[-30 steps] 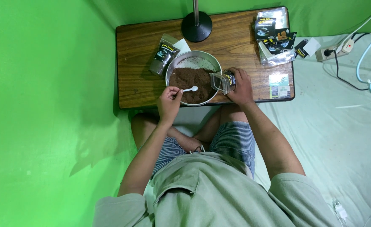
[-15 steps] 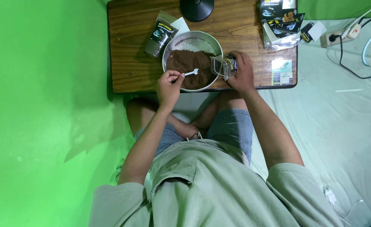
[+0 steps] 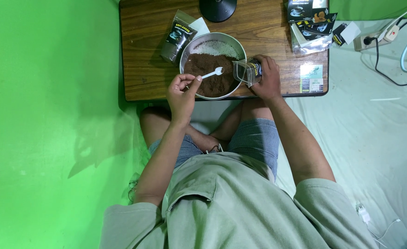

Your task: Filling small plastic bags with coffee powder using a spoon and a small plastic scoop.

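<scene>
Left hand [image 3: 181,92]: grip pinched shut on the handle of a small white plastic spoon [image 3: 211,73], thumb and forefinger on the handle end. Spoon bowl points right, out over the brown powder [image 3: 208,74] in the metal bowl [image 3: 185,51]. Can't tell whether the spoon tip touches the powder or sits just above it.

Right hand [image 3: 267,78]: grip wrapped closed around a small clear plastic container [image 3: 245,71] with a dark label, tipped on its side, open mouth facing left toward the spoon. Container is at the bowl's right rim, just beside the spoon bowl; mouth and spoon are apart.

Bowl sits at the near edge of the wooden worktop [image 3: 143,55], roughly centred between my two hands. Powder fills most of it, with a paler patch at the far side.

Further out: dark sachet [image 3: 178,39] lying just left of the bowl, over a white sheet. Round black stand base [image 3: 218,8] at the far edge. Pile of dark and clear sachets [image 3: 312,25] on the far right corner, a pale card [image 3: 311,77] near the right edge. Power strip [image 3: 374,39] with cables on the floor sheet, right of the worktop. I'm sitting cross-legged on the floor, knees under the worktop edge.
</scene>
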